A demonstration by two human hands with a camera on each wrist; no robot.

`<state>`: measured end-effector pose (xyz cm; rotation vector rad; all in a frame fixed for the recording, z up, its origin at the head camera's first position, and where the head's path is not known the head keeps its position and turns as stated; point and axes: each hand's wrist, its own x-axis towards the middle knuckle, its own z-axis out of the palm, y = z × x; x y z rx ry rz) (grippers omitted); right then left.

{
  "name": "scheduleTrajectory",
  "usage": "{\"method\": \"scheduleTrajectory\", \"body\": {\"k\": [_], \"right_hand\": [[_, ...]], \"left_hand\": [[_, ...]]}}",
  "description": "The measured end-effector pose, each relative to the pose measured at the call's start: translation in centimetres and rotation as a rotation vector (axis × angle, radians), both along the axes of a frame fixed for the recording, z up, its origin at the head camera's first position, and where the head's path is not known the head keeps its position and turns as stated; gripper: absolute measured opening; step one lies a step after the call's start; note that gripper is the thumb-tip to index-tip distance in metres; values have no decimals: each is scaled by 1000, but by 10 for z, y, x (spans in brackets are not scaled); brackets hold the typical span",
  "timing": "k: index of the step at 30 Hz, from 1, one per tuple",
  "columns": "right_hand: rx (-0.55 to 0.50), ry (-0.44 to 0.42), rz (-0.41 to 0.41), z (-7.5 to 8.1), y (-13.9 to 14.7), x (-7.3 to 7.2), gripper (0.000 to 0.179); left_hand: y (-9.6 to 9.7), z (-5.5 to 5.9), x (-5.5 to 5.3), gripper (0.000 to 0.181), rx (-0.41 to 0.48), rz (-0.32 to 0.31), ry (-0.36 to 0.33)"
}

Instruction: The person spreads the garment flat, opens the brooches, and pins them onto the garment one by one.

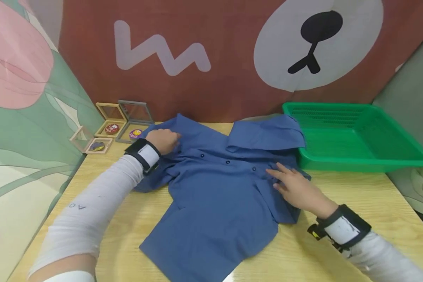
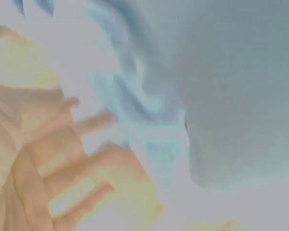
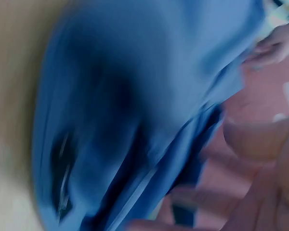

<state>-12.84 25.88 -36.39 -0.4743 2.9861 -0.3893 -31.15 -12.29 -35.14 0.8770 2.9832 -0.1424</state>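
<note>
A blue shirt (image 1: 218, 199) lies loosely spread and rumpled on the wooden table, with a row of dark buttons (image 1: 228, 161) running across it. My left hand (image 1: 163, 141) is at the shirt's far left part; its fingers (image 2: 86, 168) look spread in the left wrist view, which is washed out and blurred. My right hand (image 1: 299, 192) is over the shirt's right side near the last button, palm down with fingers apart. In the right wrist view, the right hand's fingers (image 3: 255, 139) hold no cloth. Whether either hand touches the fabric is unclear.
A green plastic basket (image 1: 366, 164) stands at the back right, against the shirt's edge. Three small hinged display frames (image 1: 98, 147) holding round trinkets stand at the back left. Behind the table (image 1: 352, 188) hangs a brown cloth (image 1: 229, 86) with a bear face.
</note>
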Motion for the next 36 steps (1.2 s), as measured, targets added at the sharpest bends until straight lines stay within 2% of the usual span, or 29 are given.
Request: {"method": "scheduleTrajectory", "body": {"k": [1, 3, 4, 7, 10, 15, 22, 26, 32, 36], "right_hand": [[-23, -10, -39, 2, -5, 7, 45], [-31, -57, -120, 2, -14, 20, 50], [-25, -83, -151, 1, -19, 25, 52], [27, -170, -213, -8, -34, 30, 57], [110, -230, -245, -19, -46, 23, 58], [215, -271, -270, -29, -53, 4, 58], [262, -259, -240, -31, -53, -19, 57], [259, -267, -219, -28, -52, -31, 58], [216, -264, -201, -29, -52, -44, 58], [197, -269, -190, -31, -53, -53, 60]], "left_hand": [[-5, 4, -1, 24, -16, -38, 1], [-12, 10, -2, 51, -84, -96, -16], [-15, 9, -4, 61, -135, -123, -33], [-20, -1, -5, 86, -249, -147, -126], [-21, -14, -6, 104, -289, -152, -200], [-16, -22, -4, 104, -292, -118, -225], [-13, -15, 5, 98, -318, -68, -222], [-14, -13, 11, 92, -302, -63, -198], [-24, -25, 18, 82, -233, -108, -163], [-27, -26, 30, 81, -206, -97, -155]]}}
